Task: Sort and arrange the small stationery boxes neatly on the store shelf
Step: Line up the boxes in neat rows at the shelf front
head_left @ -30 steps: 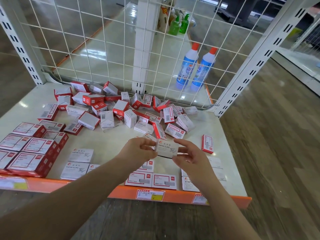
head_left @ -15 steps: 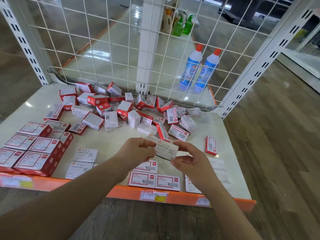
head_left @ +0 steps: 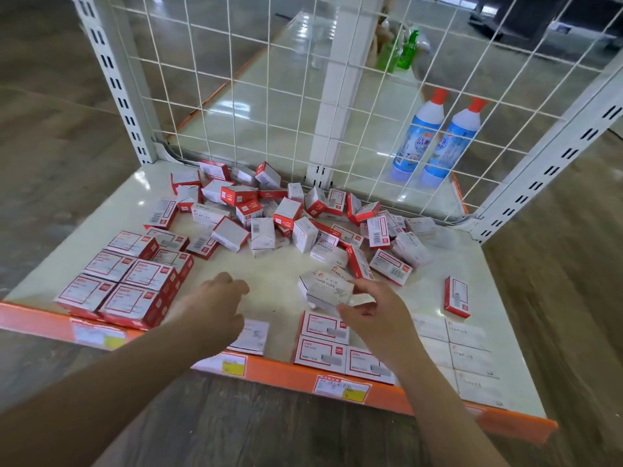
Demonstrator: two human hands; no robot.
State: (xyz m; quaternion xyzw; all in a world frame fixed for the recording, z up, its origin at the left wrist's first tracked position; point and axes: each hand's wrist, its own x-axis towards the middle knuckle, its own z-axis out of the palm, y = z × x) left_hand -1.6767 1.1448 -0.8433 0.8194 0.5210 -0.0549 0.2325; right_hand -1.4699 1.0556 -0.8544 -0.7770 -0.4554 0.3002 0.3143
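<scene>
While the white cardboard paper-clips box (head_left: 328, 287) sits pinched in the right hand (head_left: 374, 310), hovering just in front of the jumbled heap of red-and-white staple boxes (head_left: 286, 214), the sorting looks maybe a third done. Left hand (head_left: 210, 306) is off to the left of that box, fingers loosely curled, holding nothing as far as I can tell. Just below it, by the shelf's front edge, lies a flat white box (head_left: 251, 337), so my guess is the held one belongs beside it. That'd call for swinging it leftward and setting it down square.

Nearer than the held box are tidy red-framed flat boxes (head_left: 325, 326); to its left, a neat block of bigger red boxes (head_left: 124, 281). It's all on a cream shelf board with an orange front lip (head_left: 421, 396), with a white wire-grid back panel (head_left: 269, 96) beyond the heap and two blue bottles with red caps (head_left: 435, 136) behind that. Wood-look floor around.
</scene>
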